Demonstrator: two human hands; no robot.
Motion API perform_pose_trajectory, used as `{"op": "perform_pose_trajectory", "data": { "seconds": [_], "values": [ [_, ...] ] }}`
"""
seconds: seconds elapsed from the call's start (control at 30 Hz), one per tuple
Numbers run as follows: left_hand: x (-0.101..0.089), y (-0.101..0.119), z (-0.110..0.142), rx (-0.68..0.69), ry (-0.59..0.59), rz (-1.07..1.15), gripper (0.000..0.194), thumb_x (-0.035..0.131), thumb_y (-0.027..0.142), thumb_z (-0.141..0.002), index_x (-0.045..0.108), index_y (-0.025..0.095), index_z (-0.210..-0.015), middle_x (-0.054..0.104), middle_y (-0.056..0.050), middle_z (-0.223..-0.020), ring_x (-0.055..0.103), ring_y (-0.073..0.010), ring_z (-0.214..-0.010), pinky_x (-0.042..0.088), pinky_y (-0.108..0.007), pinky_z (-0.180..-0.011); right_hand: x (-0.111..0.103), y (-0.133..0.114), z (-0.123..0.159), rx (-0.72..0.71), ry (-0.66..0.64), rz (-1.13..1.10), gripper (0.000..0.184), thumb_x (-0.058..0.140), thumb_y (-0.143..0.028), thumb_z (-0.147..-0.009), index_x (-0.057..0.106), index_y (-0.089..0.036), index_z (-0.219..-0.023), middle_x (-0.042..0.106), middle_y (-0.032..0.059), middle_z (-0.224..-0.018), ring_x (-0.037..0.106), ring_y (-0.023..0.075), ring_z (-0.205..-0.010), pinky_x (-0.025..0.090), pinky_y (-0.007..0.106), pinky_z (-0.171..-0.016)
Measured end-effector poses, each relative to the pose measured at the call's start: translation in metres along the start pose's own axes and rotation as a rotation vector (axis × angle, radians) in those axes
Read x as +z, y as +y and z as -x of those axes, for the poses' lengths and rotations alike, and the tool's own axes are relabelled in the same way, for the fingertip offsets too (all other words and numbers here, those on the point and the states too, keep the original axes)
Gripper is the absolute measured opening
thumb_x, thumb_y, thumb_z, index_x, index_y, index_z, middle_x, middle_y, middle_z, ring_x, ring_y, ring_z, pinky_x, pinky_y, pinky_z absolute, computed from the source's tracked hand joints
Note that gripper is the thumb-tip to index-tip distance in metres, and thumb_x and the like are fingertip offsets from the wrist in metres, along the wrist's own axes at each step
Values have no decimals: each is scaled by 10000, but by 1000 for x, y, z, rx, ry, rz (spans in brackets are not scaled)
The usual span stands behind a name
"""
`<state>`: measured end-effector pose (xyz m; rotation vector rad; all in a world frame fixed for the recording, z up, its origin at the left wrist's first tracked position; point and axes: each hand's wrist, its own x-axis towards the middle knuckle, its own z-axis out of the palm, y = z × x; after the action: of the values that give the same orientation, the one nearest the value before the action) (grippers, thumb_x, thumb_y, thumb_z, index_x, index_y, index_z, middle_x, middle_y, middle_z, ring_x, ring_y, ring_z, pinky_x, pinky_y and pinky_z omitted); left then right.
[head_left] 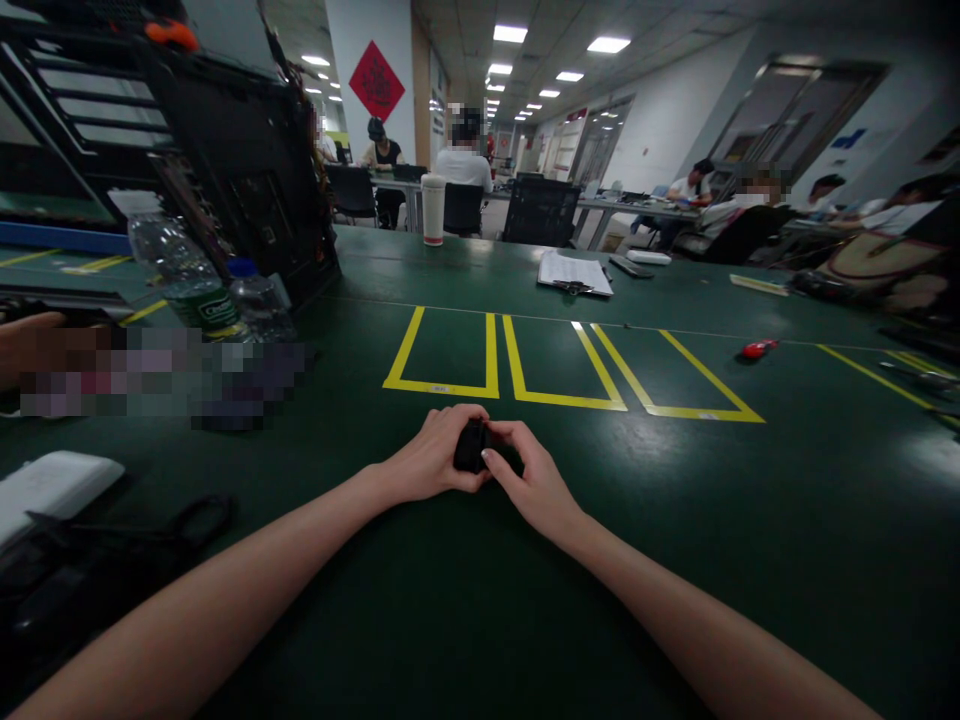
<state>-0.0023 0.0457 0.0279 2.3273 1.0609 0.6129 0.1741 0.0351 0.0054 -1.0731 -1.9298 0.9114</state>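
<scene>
Both my hands meet at the middle of a dark green table (675, 520), just below yellow taped boxes (525, 370). A small black object (471, 446) sits between them. My left hand (431, 462) is curled around its left side. My right hand (529, 475) pinches its right side with thumb and fingers. What the object is I cannot make out.
Two plastic water bottles (187, 275) and a black open-frame chassis (240, 160) stand at the left. A white cup (433, 209), a clipboard with papers (574, 272) and a small red object (757, 349) lie farther back. Black gear (90, 570) sits near left. People sit at desks beyond.
</scene>
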Motion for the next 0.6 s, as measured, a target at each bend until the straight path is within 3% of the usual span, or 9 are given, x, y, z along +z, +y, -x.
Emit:
{"op": "perform_pose_trajectory", "data": {
  "seconds": [0.13, 0.33, 0.5, 0.6],
  "values": [
    [0, -1, 0, -2, 2, 1, 505, 625, 270, -714, 340, 195, -1124, 465, -76, -1094, 482, -237, -961, 398, -392, -828, 0, -1, 2, -9, -28, -26, 225, 503, -199, -828, 485, -225, -1051, 535, 38, -1022, 549, 188, -950, 466, 376, -835],
    [8, -9, -1, 43, 66, -13, 516, 633, 283, -711, 341, 201, -1128, 464, -69, -1096, 469, -233, -979, 383, -387, -848, 4, 8, 0, -91, 56, -34, 124, 531, -189, -812, 526, -218, -932, 517, 35, -1024, 532, 189, -975, 448, 383, -871],
    [7, -9, -1, 47, 52, -20, 495, 615, 305, -730, 341, 199, -1128, 462, -68, -1083, 476, -221, -946, 395, -370, -827, 3, 5, -1, -4, 3, -76, 262, 510, -210, -832, 453, -218, -1087, 532, 49, -1053, 542, 189, -980, 460, 387, -871],
    [4, -6, 0, 40, 23, -11, 498, 608, 308, -737, 332, 201, -1137, 459, -70, -1094, 477, -218, -948, 395, -370, -833, 0, 1, 0, 20, -44, -51, 253, 486, -237, -847, 468, -216, -1099, 541, 50, -1052, 548, 193, -965, 462, 399, -862]
  ]
}}
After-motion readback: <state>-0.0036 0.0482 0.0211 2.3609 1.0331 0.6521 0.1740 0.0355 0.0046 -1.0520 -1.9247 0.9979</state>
